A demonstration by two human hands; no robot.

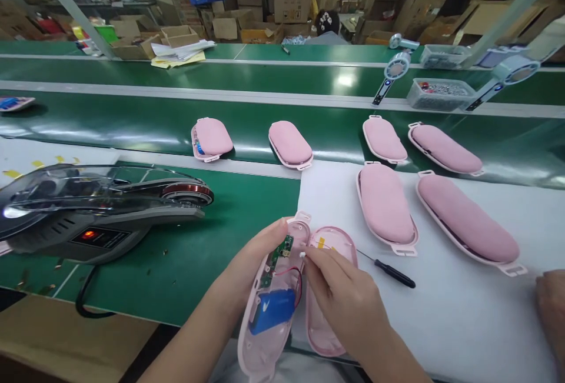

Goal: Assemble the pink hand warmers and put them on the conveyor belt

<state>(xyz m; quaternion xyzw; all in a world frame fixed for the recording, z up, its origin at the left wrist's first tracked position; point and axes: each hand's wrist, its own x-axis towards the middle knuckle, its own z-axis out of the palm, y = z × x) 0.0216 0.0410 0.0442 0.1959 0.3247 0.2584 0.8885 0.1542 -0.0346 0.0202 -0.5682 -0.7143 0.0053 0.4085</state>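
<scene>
My left hand (pixel 253 259) is wrapped around the edge of an open pink casing half (pixel 265 353), thumb near its upper end. Inside it are a green circuit board (pixel 276 256), a blue battery pack (pixel 272 311) and red wires (pixel 299 286). My right hand (pixel 344 289) pinches a small white connector (pixel 302 254) just right of the board, with a thin wire running from it. Under that hand lies the other pink half (pixel 324 342), with yellow tape (pixel 321 243) inside. A black-handled screwdriver (pixel 395 273) rests to the right on the white sheet.
Several closed pink cases, one of them here (pixel 388 203), lie at the back and right. A tape dispenser (pixel 106 212) with a lit red switch stands left. Handheld fans (pixel 395 68) and a clear screw box (pixel 441 95) are behind. Another person's hand (pixel 551 300) shows at the right edge.
</scene>
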